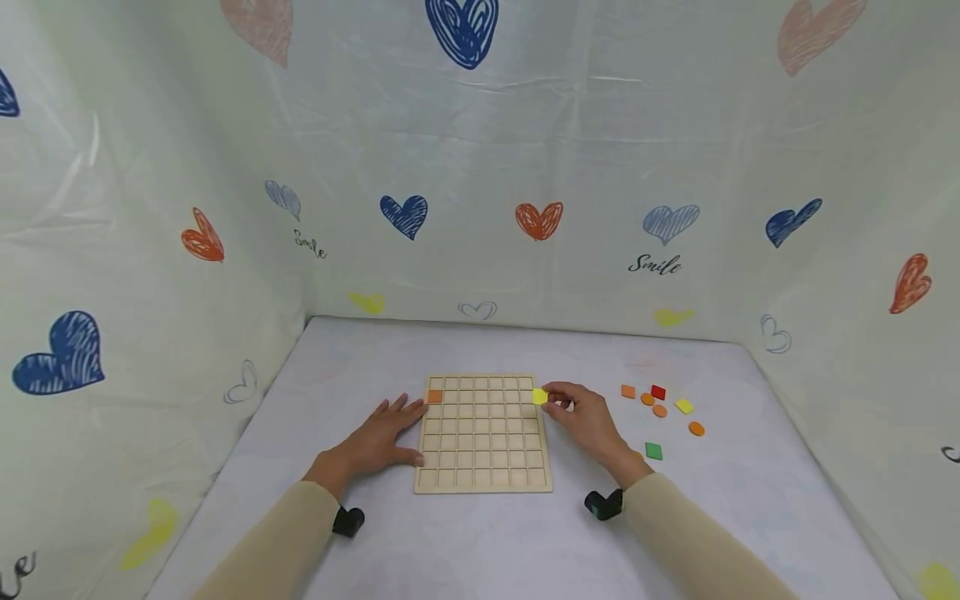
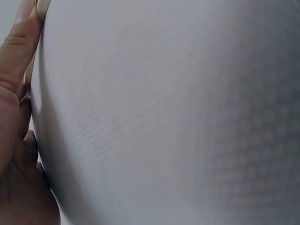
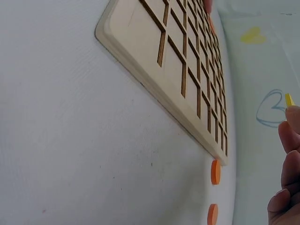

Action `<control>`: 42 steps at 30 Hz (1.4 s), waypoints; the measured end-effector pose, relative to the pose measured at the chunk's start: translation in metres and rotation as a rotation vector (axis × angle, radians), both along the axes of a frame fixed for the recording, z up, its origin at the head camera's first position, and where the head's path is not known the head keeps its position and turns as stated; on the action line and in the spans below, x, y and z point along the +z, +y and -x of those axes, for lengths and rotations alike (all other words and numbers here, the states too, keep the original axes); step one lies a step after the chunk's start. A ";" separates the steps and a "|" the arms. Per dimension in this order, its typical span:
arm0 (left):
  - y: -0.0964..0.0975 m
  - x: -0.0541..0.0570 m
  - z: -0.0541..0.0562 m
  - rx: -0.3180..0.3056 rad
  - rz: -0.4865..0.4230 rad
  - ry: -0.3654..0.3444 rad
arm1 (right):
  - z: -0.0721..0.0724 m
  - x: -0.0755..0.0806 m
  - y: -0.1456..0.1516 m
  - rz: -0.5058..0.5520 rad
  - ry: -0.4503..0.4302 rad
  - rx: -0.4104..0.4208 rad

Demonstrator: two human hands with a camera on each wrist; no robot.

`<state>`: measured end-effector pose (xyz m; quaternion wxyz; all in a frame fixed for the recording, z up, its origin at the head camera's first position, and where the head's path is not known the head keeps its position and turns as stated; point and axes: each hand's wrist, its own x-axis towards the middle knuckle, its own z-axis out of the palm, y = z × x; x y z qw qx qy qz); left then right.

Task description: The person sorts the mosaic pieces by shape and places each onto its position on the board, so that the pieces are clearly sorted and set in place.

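Note:
A wooden grid board lies on the table, with an orange square tile in a cell of its left column, near the far side. My left hand rests by the board's left edge, fingers spread and thumb against the edge; its thumb also shows in the left wrist view. Between thumb and fingertips, my right hand pinches a yellow square tile at the board's right edge, near the far corner. In the right wrist view the same tile pokes out above the fingertips.
Right of the board lie loose pieces: an orange square, a red square, a yellow square, a green square and orange discs. A white curtain printed with hearts hangs around the table.

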<state>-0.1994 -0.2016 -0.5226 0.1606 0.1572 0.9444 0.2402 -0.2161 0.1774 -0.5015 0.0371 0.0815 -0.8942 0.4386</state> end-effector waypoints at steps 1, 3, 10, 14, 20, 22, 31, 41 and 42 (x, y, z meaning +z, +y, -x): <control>0.000 -0.001 0.000 -0.001 0.002 0.004 | 0.001 0.001 -0.002 0.005 0.005 0.006; 0.000 -0.002 0.001 -0.002 0.005 0.009 | 0.002 0.002 -0.005 0.019 0.014 0.018; -0.001 -0.004 0.001 0.006 -0.014 0.005 | 0.007 0.002 -0.015 0.045 0.035 0.037; -0.001 -0.002 0.000 0.007 -0.018 0.004 | 0.011 0.001 -0.021 0.044 0.029 0.041; -0.001 -0.002 0.000 -0.003 -0.006 0.014 | 0.017 0.000 -0.033 0.052 0.035 0.054; 0.000 -0.002 0.000 -0.005 -0.004 0.016 | 0.020 -0.001 -0.037 0.054 0.043 0.063; 0.000 -0.003 0.001 -0.020 -0.006 0.021 | 0.033 0.003 -0.057 0.078 0.035 0.124; 0.000 -0.004 0.002 -0.015 0.002 0.024 | 0.046 0.001 -0.082 0.060 0.019 0.159; 0.000 -0.005 0.002 -0.016 0.001 0.026 | 0.047 0.000 -0.083 0.058 0.019 0.167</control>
